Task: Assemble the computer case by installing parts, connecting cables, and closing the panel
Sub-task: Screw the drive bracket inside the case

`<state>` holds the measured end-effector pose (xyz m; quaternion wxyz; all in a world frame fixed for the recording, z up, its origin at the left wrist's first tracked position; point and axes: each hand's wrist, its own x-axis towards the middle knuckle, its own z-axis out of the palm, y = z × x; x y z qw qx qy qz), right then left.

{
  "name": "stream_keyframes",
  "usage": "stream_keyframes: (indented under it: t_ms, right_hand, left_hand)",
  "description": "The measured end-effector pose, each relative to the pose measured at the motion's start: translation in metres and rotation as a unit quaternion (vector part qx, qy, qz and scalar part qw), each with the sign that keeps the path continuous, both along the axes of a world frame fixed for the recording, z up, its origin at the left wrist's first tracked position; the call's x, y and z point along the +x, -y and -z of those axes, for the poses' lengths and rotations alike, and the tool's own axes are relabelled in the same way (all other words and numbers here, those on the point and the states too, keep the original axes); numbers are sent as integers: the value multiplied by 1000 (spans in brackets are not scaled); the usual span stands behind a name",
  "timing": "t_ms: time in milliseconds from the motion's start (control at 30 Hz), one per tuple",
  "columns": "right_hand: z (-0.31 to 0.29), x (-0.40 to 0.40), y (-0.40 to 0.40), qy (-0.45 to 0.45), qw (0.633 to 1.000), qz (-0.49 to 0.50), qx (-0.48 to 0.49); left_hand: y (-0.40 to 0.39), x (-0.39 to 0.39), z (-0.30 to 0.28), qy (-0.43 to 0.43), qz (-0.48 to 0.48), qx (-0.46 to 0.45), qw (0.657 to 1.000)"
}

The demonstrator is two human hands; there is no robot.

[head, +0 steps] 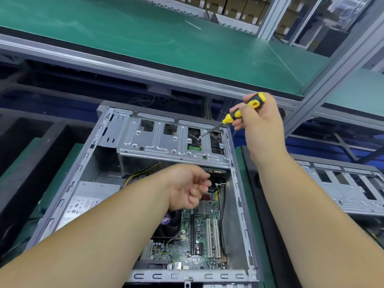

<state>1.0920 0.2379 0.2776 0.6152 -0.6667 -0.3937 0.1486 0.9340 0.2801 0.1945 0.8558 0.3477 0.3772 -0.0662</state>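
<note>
Screwdriver [245, 110] handle yellow-black; motherboard [199, 235] green; computer case [145, 140] silver-grey; shelf mat [145, 38] green.

1. Computer case [242, 204]: bare grey sheet metal, dull sheen, stamped and punched.
2. Drive cage [158, 142]: pressed metal, lightly glossy, ribbed.
3. Motherboard [199, 242]: green circuit board, matt, with white plastic slots.
4. Screwdriver [243, 111]: yellow and black plastic handle, smooth; thin shiny metal shaft.
5. Shelf mat [145, 38]: green, matt, scuffed.
6. Shelf frame [104, 59]: brushed grey metal.
</note>
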Motion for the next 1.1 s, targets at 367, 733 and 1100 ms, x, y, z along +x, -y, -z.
stream_keyframes:
  t_ms: [367, 733, 1100]
  right_hand:
    - [19, -2, -35, 107, 989, -26, -101]
    - [20, -5, -47, 141, 979, -47, -141]
    - [-16, 0, -60, 314, 911, -124, -237]
  left_hand:
    - [-15, 12, 25, -38, -205, 33, 978]
    - [-19, 16, 33, -34, -206, 45, 977]
    - [-19, 16, 34, -2, -209, 74, 975]
